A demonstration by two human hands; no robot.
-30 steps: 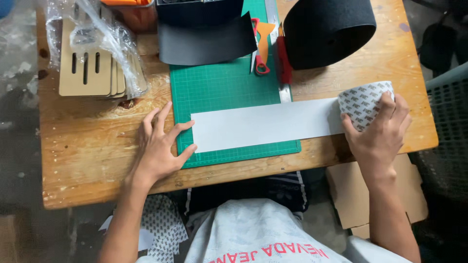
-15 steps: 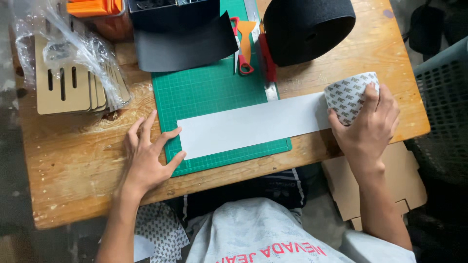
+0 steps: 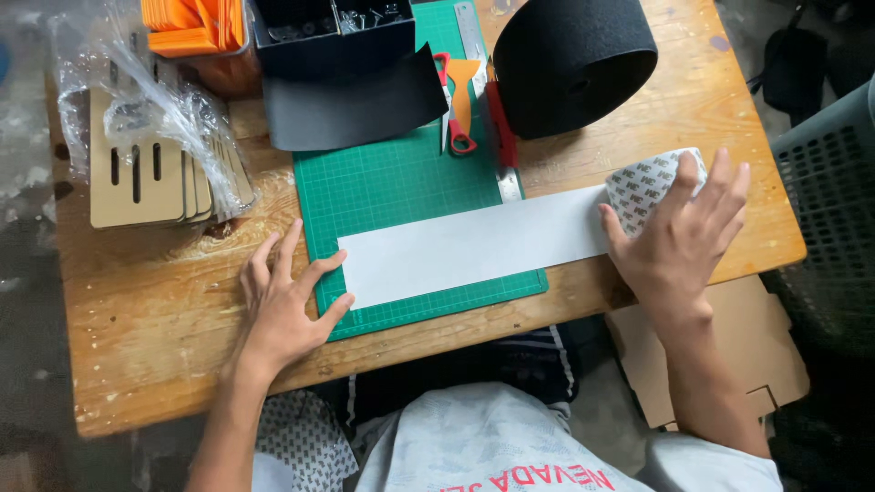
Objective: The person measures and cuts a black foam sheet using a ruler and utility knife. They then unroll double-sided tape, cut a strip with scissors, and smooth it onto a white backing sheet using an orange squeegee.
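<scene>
A long white strip (image 3: 474, 246) unrolled from a printed tape roll (image 3: 643, 187) lies across a green cutting mat (image 3: 401, 182) on a wooden table (image 3: 164, 337). My left hand (image 3: 287, 305) lies flat with fingers spread, thumb and index finger pressing the strip's left end onto the mat. My right hand (image 3: 679, 237) grips the roll at the strip's right end, fingers over its top.
A big black roll (image 3: 574, 64), a dark sheet (image 3: 355, 105), a black box (image 3: 333, 32), red-handled scissors (image 3: 456, 100) and a steel ruler (image 3: 488, 100) sit at the back. Cardboard cutouts in plastic (image 3: 150, 159) lie at left. A grey basket (image 3: 834, 182) stands at right.
Both hands keep their hold on the strip and roll. The view has shifted slightly, so the whole table appears lower and more to the left.
</scene>
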